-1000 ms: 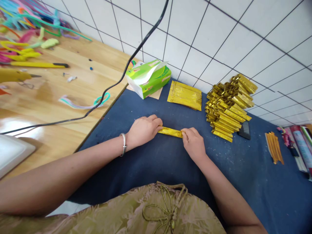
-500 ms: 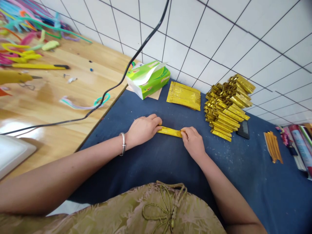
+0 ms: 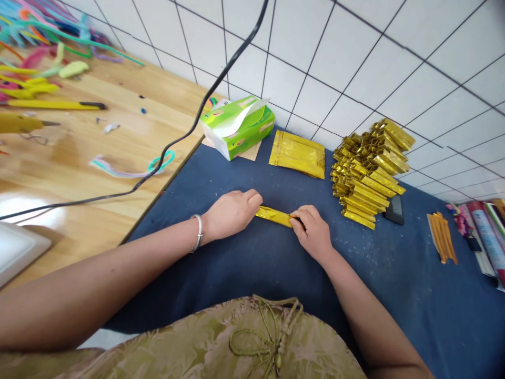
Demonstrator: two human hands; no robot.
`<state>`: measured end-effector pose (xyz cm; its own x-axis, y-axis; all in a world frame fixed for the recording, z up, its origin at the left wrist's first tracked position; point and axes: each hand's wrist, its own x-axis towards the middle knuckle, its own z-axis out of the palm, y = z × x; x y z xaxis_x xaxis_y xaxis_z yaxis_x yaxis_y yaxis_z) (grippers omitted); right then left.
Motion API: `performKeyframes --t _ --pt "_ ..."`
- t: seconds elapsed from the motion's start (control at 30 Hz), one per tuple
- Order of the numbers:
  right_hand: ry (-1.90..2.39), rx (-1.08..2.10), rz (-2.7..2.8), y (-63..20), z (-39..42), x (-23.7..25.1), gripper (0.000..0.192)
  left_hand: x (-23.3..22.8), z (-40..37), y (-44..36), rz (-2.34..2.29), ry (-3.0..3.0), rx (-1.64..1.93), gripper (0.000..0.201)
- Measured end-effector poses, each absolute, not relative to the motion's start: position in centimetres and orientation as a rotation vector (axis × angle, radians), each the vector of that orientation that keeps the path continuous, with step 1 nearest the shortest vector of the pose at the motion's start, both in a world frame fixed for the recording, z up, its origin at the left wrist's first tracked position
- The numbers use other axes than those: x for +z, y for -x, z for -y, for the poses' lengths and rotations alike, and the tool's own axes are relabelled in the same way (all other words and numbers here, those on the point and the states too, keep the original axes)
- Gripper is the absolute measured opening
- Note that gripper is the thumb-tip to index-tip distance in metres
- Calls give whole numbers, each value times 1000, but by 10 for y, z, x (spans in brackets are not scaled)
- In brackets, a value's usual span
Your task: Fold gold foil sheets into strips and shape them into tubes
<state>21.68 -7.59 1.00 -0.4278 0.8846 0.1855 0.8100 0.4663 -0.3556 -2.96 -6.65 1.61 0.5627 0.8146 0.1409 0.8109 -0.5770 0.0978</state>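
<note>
A narrow folded strip of shiny gold paper stretches between my two hands, just over the dark blue cloth. My left hand, with a silver bangle at its wrist, has its fingers closed on the strip's left end. At the other end, my right hand pinches the paper between thumb and fingers. Behind the hands lies a flat stack of gold sheets. To the right of it rises a pile of folded gold paper strips.
A green tissue pack stands by the tiled wall. A black cable crosses the view. A dark phone lies beside the pile, orange strips farther right. On the wooden table are a yellow glue gun and coloured pipe cleaners.
The thumb and fingers of my right hand have shifted slightly at the strip's right end, and the strip is tilted a little more. My left hand keeps its hold.
</note>
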Motion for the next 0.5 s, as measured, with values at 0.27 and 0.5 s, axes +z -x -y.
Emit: performKeyframes --t 0.27,0.5 --pt "1386 346 2343 -217 79 9 13 17 68 31 -1357 -2854 233 14" --pt "1426 429 2273 -214 78 13 10 16 69 32 -1309 -2841 271 15"
